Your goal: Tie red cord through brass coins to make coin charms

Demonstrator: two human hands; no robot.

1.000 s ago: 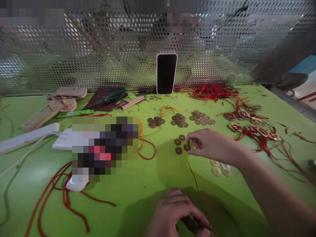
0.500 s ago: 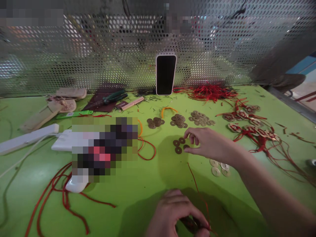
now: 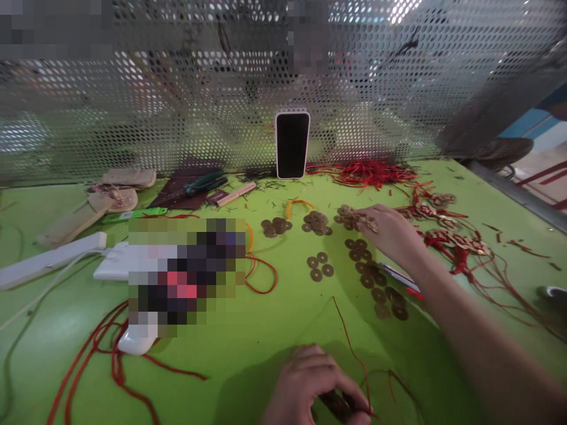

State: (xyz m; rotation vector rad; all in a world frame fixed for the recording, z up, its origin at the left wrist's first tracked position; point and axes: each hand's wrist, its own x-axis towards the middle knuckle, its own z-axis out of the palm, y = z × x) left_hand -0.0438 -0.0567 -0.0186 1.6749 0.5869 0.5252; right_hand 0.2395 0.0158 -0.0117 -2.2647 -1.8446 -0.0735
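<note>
My left hand is at the bottom centre, curled closed, its fingers pinching a thin red cord. Something dark shows under those fingers, too hidden to name. The cord's free end runs forward over the green table. Farther off, my right hand reaches to the right-hand pile of round, holed coins, its fingers closed on coins there. Two more coin piles lie to the left of it. A small group of flat coins sits nearer me, and several more coins form a row below my right wrist.
A phone leans against the perforated metal screen. Red cord scraps and strung coins lie at right. A cutter is under my right forearm. Pliers, a power strip and loose red cords are at left.
My right hand has moved from the small coin group back and right to the right-hand pile. The coin group and row it covered are uncovered. My left hand stays on the cord.
</note>
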